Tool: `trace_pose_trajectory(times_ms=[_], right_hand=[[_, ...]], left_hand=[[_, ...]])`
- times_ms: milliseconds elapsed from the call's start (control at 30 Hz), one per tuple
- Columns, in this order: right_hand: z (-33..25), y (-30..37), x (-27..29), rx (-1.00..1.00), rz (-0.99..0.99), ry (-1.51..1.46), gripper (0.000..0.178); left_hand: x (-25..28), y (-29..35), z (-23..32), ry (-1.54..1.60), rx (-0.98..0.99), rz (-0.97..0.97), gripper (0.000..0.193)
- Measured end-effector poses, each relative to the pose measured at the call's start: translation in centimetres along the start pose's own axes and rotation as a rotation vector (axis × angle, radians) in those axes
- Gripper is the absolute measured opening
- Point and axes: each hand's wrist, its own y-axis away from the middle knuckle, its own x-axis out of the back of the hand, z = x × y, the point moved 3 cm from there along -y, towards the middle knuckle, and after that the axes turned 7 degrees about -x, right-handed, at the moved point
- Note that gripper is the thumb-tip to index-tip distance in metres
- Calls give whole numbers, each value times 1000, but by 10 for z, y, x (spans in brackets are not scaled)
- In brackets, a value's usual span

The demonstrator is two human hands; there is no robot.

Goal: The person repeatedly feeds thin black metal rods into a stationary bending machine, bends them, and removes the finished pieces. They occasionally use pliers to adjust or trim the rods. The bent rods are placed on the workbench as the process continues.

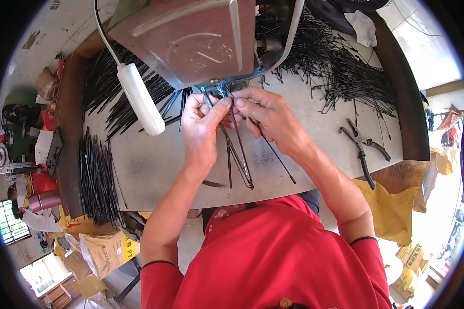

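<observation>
The left hand [201, 126] and the right hand [270, 116] pinch a few black rods [241, 146] pointing to 6 o'clock; their exact count I cannot tell. Just beyond, at 12 o'clock, is one machine [191, 44]. Farther: one pliers [359, 139], 4 o'clock; three rod heaps [95, 180], 8, 10 and 2.

Bent black rod [243, 155]: slim, glossy, narrow V, point downward, upper parts at fingers of left hand [200, 131] and right hand [281, 123]. Second black rod [278, 159]: thin, straight, slanting down rightward, lower end free. Third dark rod [229, 167]: near upright, just left of V.
</observation>
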Motion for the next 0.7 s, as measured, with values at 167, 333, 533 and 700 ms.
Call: trace_pose_trajectory(times_ms=[167,333,533,700], right_hand=[[-1,-9,-3,-19,17,-48,21],[4,-8,-5,18,59,-48,22],[16,0,-5,19,103,-107,24],[2,-4,-3,38,75,-45,23]], left_hand=[[3,-9,-5,4,-52,27,21],[-2,-8,-8,77,-38,82,21],[-4,2,-20,126,-4,133,21],[-5,-2,-10,115,-72,76,17]])
